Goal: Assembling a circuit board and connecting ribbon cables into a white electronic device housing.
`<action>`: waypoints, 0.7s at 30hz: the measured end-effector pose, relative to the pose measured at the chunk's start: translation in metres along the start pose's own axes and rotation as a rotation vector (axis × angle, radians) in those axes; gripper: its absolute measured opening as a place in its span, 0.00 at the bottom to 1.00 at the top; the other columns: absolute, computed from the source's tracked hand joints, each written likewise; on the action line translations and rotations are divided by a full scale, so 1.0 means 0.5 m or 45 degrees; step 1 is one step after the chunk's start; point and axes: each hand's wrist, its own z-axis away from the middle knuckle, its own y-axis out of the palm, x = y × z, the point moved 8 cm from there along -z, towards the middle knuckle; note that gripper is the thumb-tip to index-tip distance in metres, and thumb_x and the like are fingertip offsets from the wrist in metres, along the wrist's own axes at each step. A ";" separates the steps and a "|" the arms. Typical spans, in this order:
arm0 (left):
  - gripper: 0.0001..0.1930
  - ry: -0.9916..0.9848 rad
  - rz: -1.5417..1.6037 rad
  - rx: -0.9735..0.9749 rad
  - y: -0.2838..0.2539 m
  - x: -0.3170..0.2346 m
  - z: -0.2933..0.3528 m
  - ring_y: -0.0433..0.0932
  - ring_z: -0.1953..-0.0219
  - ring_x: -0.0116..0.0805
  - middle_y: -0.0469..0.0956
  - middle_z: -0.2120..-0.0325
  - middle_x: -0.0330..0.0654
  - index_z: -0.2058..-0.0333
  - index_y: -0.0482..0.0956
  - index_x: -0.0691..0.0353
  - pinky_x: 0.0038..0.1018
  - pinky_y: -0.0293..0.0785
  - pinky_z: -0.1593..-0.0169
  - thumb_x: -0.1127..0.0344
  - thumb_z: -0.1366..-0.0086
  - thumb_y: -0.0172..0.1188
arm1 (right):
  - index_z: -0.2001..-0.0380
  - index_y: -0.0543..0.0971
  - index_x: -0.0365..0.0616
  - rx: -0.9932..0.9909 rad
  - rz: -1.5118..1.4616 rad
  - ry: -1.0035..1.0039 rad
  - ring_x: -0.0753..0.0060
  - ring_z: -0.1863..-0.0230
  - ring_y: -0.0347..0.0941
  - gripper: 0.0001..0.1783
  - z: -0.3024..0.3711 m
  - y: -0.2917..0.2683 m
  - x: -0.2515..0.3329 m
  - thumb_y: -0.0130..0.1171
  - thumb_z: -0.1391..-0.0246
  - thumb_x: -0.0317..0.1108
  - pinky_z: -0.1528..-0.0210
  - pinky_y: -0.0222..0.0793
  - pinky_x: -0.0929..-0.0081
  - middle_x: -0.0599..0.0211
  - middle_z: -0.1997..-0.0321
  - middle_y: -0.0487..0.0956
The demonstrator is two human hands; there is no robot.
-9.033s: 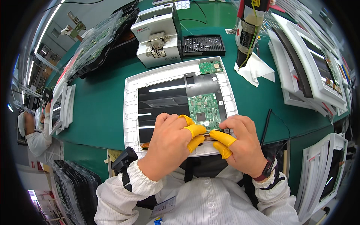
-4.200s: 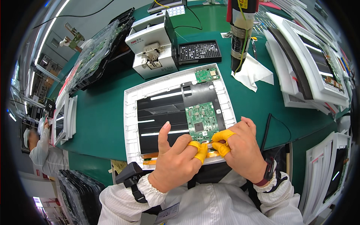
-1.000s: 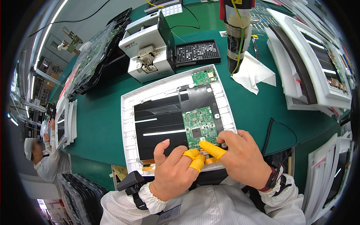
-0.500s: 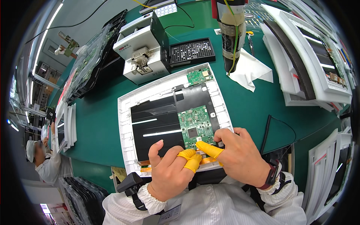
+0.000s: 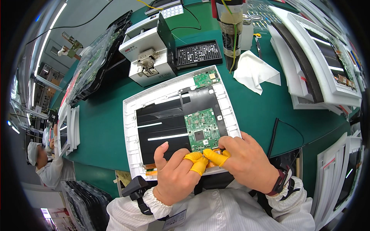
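Note:
A white-framed display panel (image 5: 132, 127) lies before me, its back up, with a green circuit board (image 5: 205, 122) mounted on it. At the board's near edge, my left hand (image 5: 177, 174) has its yellow-capped thumb and index finger closed together, another finger raised. From the other side, my right hand (image 5: 243, 161) brings its yellow-capped fingertip against them, the other fingers curled. Whatever the fingertips hold is hidden. Beside them, orange ribbon cable (image 5: 213, 164) shows along the frame's near edge. A smaller green board (image 5: 206, 79) sits at the frame's far corner.
Beyond the frame stand a white machine (image 5: 150, 57) and a black tray of small parts (image 5: 198, 53). A white cloth (image 5: 256, 73) lies beside a wrapped cylinder (image 5: 231, 34). Stacked panels (image 5: 320, 57) fill the right; another person (image 5: 48, 161) works at far left.
My right fingertip has drawn in and down against the left fingertips. In view, the panel and the machine sit slightly further right, and the wrapped cylinder further left.

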 end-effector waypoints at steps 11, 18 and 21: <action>0.02 -0.014 0.021 -0.001 -0.001 0.002 0.003 0.80 0.62 0.32 0.76 0.78 0.33 0.76 0.82 0.55 0.51 0.50 0.35 0.68 0.46 0.65 | 0.68 0.84 0.38 -0.113 -0.185 0.089 0.58 0.59 0.73 0.09 0.009 -0.005 -0.020 0.60 0.55 0.25 0.49 0.67 0.61 0.60 0.58 0.74; 0.06 -0.124 0.096 0.047 -0.008 0.022 -0.006 0.77 0.64 0.33 0.80 0.72 0.33 0.71 0.85 0.55 0.48 0.51 0.36 0.68 0.49 0.71 | 0.63 0.84 0.41 -0.085 -0.102 0.067 0.58 0.57 0.72 0.13 0.006 -0.005 -0.010 0.58 0.54 0.24 0.47 0.66 0.61 0.59 0.56 0.73; 0.10 -0.243 0.093 0.047 -0.027 0.041 -0.009 0.76 0.60 0.34 0.80 0.67 0.34 0.66 0.87 0.55 0.49 0.51 0.37 0.70 0.50 0.69 | 0.57 0.84 0.45 -0.040 -0.055 0.059 0.59 0.57 0.71 0.17 0.006 -0.007 -0.002 0.57 0.53 0.25 0.44 0.64 0.62 0.60 0.55 0.72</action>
